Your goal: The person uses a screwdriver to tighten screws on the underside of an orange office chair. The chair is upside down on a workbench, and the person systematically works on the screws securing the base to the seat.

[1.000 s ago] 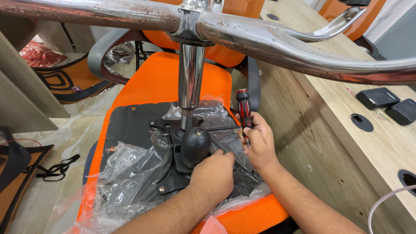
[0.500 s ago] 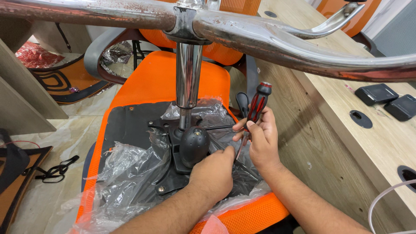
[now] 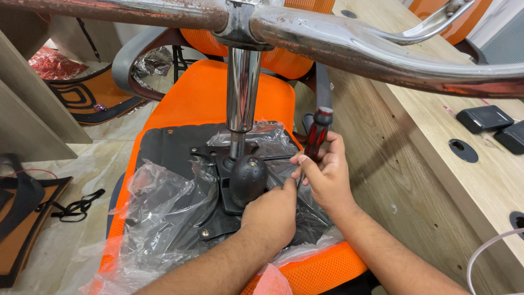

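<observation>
Upturned orange mesh office chair seat point(image 3: 213, 98) lies underside up, black metal mechanism plate point(image 3: 218, 216) bolted on it, chrome gas-lift column point(image 3: 243, 90) rising from the plate into the worn chrome star base point(image 3: 349, 46) that crosses the top of the view. Right hand point(image 3: 325, 175) grips a red-and-black-handled screwdriver point(image 3: 316, 136), fingers wrapped round the lower handle and shaft, tool upright and slightly tilted, tip pointing down toward the plate's right edge; the tip itself is hidden behind the fingers. Left hand point(image 3: 273, 210) is curled, resting on the plate just beside the black rounded plastic knob point(image 3: 248, 177), fingertips meeting the right hand at the shaft, likely steadying the tip on a screw; cannot tell if it pinches anything. Upright hold probably suits a screw that faces up on the plate.

Around: crumpled clear plastic wrap point(image 3: 164, 207) covers the left of the plate and bunches under both wrists, partly veiling the screw holes. The chrome base arms hang low over the work and crowd the handle from above. Light wooden desk point(image 3: 436, 109) runs along the right, with round cable holes and two black flat devices point(image 3: 483, 117). Black straps point(image 3: 76, 207) and another orange-black seat pad point(image 3: 93, 95) lie on the floor at left.
</observation>
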